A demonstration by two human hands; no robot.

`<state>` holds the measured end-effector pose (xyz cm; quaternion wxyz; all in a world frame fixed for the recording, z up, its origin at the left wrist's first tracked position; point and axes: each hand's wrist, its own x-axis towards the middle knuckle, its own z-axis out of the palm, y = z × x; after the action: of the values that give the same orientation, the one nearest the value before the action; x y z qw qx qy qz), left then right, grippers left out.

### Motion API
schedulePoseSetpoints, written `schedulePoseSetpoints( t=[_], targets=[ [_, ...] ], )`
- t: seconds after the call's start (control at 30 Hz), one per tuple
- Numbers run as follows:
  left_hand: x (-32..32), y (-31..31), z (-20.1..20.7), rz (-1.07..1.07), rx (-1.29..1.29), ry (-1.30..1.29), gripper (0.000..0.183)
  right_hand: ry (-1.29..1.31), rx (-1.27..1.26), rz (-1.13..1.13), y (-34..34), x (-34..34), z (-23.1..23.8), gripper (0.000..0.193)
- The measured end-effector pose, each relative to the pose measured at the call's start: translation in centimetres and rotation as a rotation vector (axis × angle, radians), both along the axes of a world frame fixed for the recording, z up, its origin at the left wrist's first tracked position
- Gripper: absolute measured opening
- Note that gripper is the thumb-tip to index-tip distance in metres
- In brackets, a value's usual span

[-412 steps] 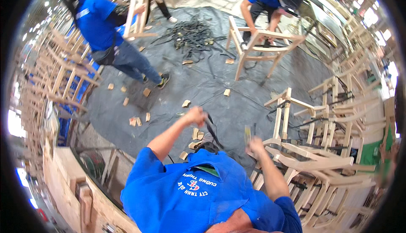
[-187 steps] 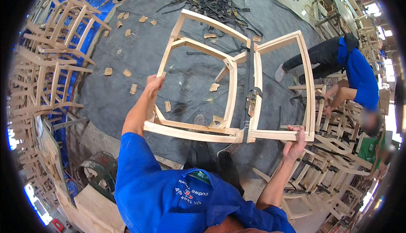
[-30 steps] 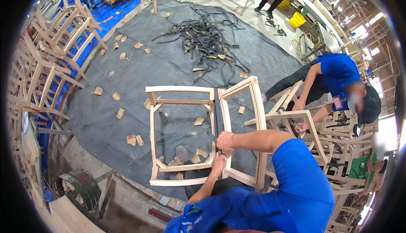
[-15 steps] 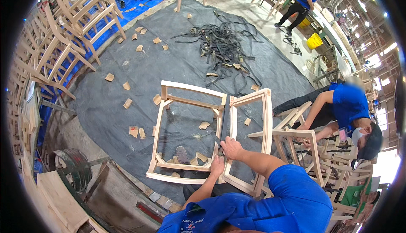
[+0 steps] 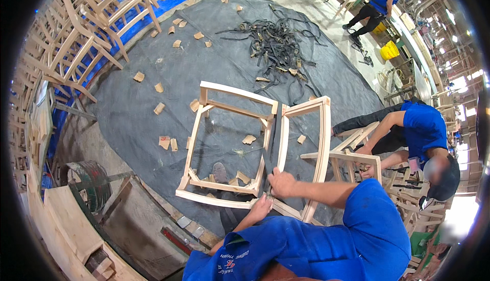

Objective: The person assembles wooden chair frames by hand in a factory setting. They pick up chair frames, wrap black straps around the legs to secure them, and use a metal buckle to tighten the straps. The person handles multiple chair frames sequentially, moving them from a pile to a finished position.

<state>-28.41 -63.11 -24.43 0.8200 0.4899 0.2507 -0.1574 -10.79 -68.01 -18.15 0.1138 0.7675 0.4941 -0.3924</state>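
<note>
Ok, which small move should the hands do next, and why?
Perhaps pull the black strap slightly with the right hand while the left hand steadies it: both hands are close together at its near part, and the strap runs along the wooden chair frame.

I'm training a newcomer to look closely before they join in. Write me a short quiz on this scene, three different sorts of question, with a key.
1. True or false: the left hand and right hand are close together at the black strap on the wooden chair frame.

2. Fill the gap: beyond the chair frame, a tangled heap of black ____ lies on the dark sheet.

3. Which colour is the bucket standing to the right of that heap?
A) red
B) yellow
C) white

Key: 1. True. 2. Straps. 3. B.
</note>
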Motion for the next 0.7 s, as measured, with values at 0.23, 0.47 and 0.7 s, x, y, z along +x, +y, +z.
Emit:
schedulePoseSetpoints(
  t=[0.23, 0.47, 0.7],
  targets=[
    [-6.1, 0.7, 3.0, 0.174, -0.063, -0.067, 0.015, 0.182, 0.357, 0.002, 0.5, -6.5, 5.3, 0.037],
    [-6.9, 0.5, 3.2, 0.128, 0.025, -0.103, 0.015, 0.34, 0.276, 0.16, 0.0, -0.6, 0.6, 0.048],
    [-8.0, 0.6, 5.3, -0.039, -0.177, -0.001, 0.016, -0.179, 0.331, 0.572, 1.3, 11.6, 5.5, 0.011]
  ],
)
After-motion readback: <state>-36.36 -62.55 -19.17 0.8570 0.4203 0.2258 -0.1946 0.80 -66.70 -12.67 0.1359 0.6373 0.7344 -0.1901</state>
